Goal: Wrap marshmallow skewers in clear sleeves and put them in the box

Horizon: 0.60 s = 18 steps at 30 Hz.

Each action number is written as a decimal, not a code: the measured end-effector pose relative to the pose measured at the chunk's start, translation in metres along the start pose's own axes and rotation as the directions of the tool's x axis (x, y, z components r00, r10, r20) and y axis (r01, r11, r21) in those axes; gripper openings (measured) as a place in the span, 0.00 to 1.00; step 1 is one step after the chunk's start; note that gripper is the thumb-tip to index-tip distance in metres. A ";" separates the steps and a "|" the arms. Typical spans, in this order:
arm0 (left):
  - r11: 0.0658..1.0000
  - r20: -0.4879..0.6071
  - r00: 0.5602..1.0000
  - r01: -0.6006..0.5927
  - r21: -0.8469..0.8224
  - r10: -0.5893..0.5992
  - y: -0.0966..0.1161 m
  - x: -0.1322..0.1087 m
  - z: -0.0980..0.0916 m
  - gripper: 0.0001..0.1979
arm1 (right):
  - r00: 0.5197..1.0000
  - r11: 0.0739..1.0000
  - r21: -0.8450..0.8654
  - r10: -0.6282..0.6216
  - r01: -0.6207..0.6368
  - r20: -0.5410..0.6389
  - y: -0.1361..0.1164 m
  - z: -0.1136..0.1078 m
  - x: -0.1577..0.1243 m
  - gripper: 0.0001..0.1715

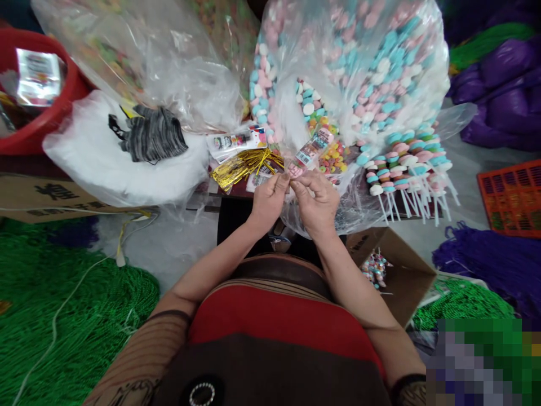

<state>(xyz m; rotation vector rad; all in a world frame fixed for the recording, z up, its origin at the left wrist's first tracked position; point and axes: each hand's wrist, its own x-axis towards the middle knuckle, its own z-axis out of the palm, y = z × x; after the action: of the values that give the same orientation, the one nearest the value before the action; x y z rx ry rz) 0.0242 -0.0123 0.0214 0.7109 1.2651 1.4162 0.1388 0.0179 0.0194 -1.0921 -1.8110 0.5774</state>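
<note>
In front of me, my left hand and my right hand meet, thumbs and fingertips pinched together at the near end of a printed clear candy bag. Pink candy shows inside its lower part, and the bag points up and away from me. Whether a tie is between my fingertips is too small to make out. Just left of the bag lies a bundle of gold twist ties, with a stack of printed bags behind it. Ring-shaped gummies lie to the right of the held bag.
Candy skewers on white sticks are piled at the right. Big clear sacks of pink, blue and white candy stand behind. A striped dark cloth rests on a white plastic bag. A red bucket is at left, a cardboard box below right.
</note>
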 end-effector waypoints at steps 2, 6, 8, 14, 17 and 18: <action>0.990 0.005 0.995 -0.096 0.106 0.096 -0.003 0.000 -0.005 0.20 | 1.000 0.995 0.100 0.029 -0.029 0.006 0.000 -0.001 -0.001 0.13; 0.978 0.061 0.992 -0.116 0.171 0.107 0.006 -0.002 -0.010 0.15 | 0.989 0.965 0.221 0.137 -0.145 0.049 -0.007 -0.007 -0.001 0.11; 0.979 0.101 0.986 -0.144 0.145 0.130 0.013 -0.002 -0.011 0.10 | 0.987 0.963 0.221 0.141 -0.154 0.074 -0.015 -0.013 0.001 0.10; 0.969 0.266 0.933 -0.217 -0.123 0.242 0.046 -0.003 -0.011 0.15 | 0.991 0.987 0.155 0.006 -0.028 0.136 -0.024 -0.024 0.002 0.09; 0.941 0.429 0.846 -0.339 -0.024 0.316 0.069 -0.016 -0.017 0.24 | 0.996 0.994 0.106 -0.043 0.034 0.084 -0.018 -0.024 0.006 0.08; 0.908 0.504 0.804 -0.410 0.086 0.315 0.074 -0.021 -0.018 0.32 | 0.997 0.993 0.105 -0.058 0.053 0.046 -0.017 -0.026 0.009 0.08</action>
<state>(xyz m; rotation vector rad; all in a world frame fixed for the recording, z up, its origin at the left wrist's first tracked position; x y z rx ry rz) -0.0102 -0.0290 0.0909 1.4100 0.8984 1.3061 0.1522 0.0160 0.0483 -0.9620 -1.8264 0.6625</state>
